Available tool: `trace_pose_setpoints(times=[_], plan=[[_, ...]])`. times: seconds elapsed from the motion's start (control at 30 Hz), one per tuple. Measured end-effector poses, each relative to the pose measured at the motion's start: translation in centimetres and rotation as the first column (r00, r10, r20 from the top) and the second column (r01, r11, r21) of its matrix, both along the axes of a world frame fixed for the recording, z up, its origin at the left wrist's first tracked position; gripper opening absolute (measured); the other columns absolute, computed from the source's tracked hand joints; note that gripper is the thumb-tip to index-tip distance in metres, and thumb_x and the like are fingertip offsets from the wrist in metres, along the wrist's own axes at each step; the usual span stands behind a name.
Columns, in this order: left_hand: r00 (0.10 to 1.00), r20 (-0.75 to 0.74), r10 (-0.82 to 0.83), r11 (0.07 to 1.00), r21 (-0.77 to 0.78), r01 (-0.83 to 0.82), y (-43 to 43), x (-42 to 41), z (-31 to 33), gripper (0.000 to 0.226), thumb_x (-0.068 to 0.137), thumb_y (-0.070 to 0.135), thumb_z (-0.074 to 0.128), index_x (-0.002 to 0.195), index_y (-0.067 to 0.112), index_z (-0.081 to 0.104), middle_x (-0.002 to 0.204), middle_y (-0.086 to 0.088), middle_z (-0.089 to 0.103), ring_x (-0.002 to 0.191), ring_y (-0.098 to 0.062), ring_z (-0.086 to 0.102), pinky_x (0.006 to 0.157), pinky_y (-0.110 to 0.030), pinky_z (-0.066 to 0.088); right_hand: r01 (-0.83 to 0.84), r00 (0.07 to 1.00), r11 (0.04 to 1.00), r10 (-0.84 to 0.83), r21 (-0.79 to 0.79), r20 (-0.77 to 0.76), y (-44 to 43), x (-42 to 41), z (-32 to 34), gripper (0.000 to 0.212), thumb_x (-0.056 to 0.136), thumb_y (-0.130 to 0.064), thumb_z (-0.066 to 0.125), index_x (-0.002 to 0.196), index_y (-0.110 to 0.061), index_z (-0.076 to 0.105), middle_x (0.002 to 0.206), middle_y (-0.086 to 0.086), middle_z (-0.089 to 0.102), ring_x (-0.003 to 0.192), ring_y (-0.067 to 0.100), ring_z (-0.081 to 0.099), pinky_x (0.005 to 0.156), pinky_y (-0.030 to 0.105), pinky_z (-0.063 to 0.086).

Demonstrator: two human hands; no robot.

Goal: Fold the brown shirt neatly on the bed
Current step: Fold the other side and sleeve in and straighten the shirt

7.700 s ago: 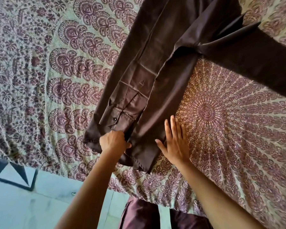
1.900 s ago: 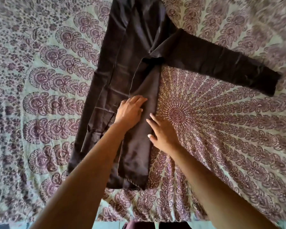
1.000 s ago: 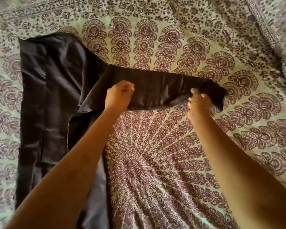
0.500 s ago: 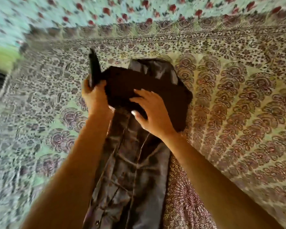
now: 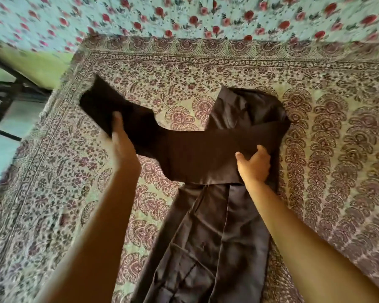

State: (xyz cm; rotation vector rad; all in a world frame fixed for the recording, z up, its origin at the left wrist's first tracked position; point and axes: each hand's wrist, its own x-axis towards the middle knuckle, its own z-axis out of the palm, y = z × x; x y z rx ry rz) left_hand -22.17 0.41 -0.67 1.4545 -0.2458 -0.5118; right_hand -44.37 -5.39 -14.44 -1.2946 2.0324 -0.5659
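The brown shirt (image 5: 208, 237) lies on the patterned bed cover (image 5: 337, 171), its body folded into a narrow strip running from the bottom of the view up to the collar. One sleeve (image 5: 184, 147) stretches across the shoulders and out to the left. My left hand (image 5: 121, 138), blurred, holds this sleeve near its cuff end, which is lifted a little off the cover. My right hand (image 5: 253, 166) presses on the shirt at the right shoulder where the sleeve folds over, thumb spread to the left.
A pale sheet with red roses (image 5: 184, 16) lies along the far side of the bed. The bed's left edge (image 5: 42, 119) drops to a light floor, where dark furniture (image 5: 2, 101) stands beside a green wall.
The view has swung towards the collar end. The sleeve, bunched over the shirt half a second ago, now lies drawn across the shoulders to the left; my right hand has moved to the right shoulder.
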Motion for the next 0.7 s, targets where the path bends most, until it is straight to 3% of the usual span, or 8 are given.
trace_pose_setpoints(times=[0.07, 0.17, 0.3, 0.4, 0.5, 0.57, 0.63, 0.7], plan=[[0.981, -0.047, -0.188, 0.978, 0.088, 0.191, 0.7, -0.9, -1.3, 0.01, 0.093, 0.024, 0.054, 0.101, 0.03, 0.049, 0.097, 0.014, 0.057, 0.089, 0.001, 0.057, 0.08, -0.019, 0.047, -0.158, 0.976, 0.985, 0.145, -0.071, -0.165, -1.1, -0.3, 0.3, 0.052, 0.087, -0.014, 0.054, 0.136, -0.009, 0.037, 0.143, 0.012, 0.033, 0.119, 0.036, 0.047, 0.091, 0.044, 0.041], [0.955, -0.108, -0.276, 0.938, 0.185, 0.292, 1.7, -1.2, -3.3, 0.016, 0.091, 0.025, 0.056, 0.104, 0.027, 0.047, 0.1, 0.007, 0.057, 0.088, -0.002, 0.056, 0.08, -0.023, 0.045, -0.417, 0.89, 0.905, 0.388, -0.083, -0.241, -3.8, -0.8, 0.5, 0.057, 0.086, -0.001, 0.045, 0.141, -0.01, 0.031, 0.152, 0.009, 0.021, 0.128, 0.031, 0.04, 0.093, 0.039, 0.039], [0.932, -0.156, -0.328, 0.905, 0.231, 0.357, 2.9, -1.3, -4.7, 0.013, 0.091, 0.018, 0.055, 0.097, 0.029, 0.051, 0.101, 0.004, 0.059, 0.091, -0.011, 0.058, 0.081, -0.027, 0.049, -0.679, 0.677, 0.721, 0.688, 0.136, -0.261, -7.5, -0.1, 0.3, 0.074, 0.085, -0.001, 0.045, 0.148, -0.019, 0.011, 0.157, 0.004, 0.008, 0.137, 0.026, 0.029, 0.101, 0.039, 0.038], [0.933, -0.179, -0.312, 0.905, 0.241, 0.349, 3.7, -1.0, -5.5, 0.017, 0.091, 0.015, 0.054, 0.089, 0.031, 0.049, 0.094, 0.009, 0.057, 0.086, -0.006, 0.057, 0.074, -0.021, 0.048, -0.687, 0.564, 0.647, 0.762, 0.331, -0.318, -8.9, 0.6, -0.6, 0.066, 0.087, -0.009, 0.05, 0.146, -0.015, 0.021, 0.147, 0.016, 0.03, 0.128, 0.035, 0.04, 0.1, 0.042, 0.039], [0.958, -0.181, -0.224, 0.923, 0.276, 0.268, 3.9, 0.2, -5.7, 0.009, 0.092, 0.02, 0.055, 0.092, 0.026, 0.048, 0.09, 0.011, 0.053, 0.08, 0.001, 0.053, 0.063, -0.013, 0.042, -0.638, 0.681, 0.769, 0.582, 0.029, -0.444, -9.3, 1.6, -0.5, 0.026, 0.088, -0.01, 0.052, 0.112, -0.003, 0.057, 0.113, 0.026, 0.056, 0.104, 0.041, 0.054, 0.084, 0.042, 0.044], [0.977, -0.144, -0.155, 0.94, 0.284, 0.191, 4.1, 1.3, -6.2, 0.014, 0.092, 0.021, 0.055, 0.102, 0.021, 0.046, 0.091, 0.011, 0.053, 0.082, 0.001, 0.052, 0.064, -0.013, 0.04, -0.601, 0.794, 0.75, 0.519, -0.276, -0.317, -9.5, 3.4, 0.2, 0.015, 0.084, -0.005, 0.052, 0.094, 0.0, 0.063, 0.1, 0.025, 0.06, 0.095, 0.041, 0.057, 0.08, 0.039, 0.042], [0.989, -0.108, -0.1, 0.952, 0.277, 0.127, 4.4, 2.1, -6.9, 0.011, 0.091, 0.019, 0.056, 0.1, 0.019, 0.049, 0.092, 0.009, 0.055, 0.085, -0.002, 0.055, 0.07, -0.016, 0.043, -0.631, 0.754, 0.655, 0.643, -0.416, -0.132, -9.4, 6.1, 1.1, 0.022, 0.08, -0.001, 0.052, 0.099, -0.001, 0.063, 0.103, 0.02, 0.06, 0.099, 0.036, 0.057, 0.087, 0.037, 0.043], [0.994, 0.015, -0.107, 0.932, 0.35, 0.095, 4.9, 2.7, -8.2, 0.015, 0.09, 0.017, 0.057, 0.105, 0.018, 0.056, 0.1, 0.001, 0.061, 0.098, -0.014, 0.06, 0.083, -0.026, 0.048, -0.719, 0.599, 0.559, 0.8, -0.412, 0.041, -8.2, 8.4, 1.8, 0.046, 0.078, 0.003, 0.048, 0.123, -0.006, 0.052, 0.127, 0.013, 0.05, 0.121, 0.029, 0.048, 0.104, 0.036, 0.038]])
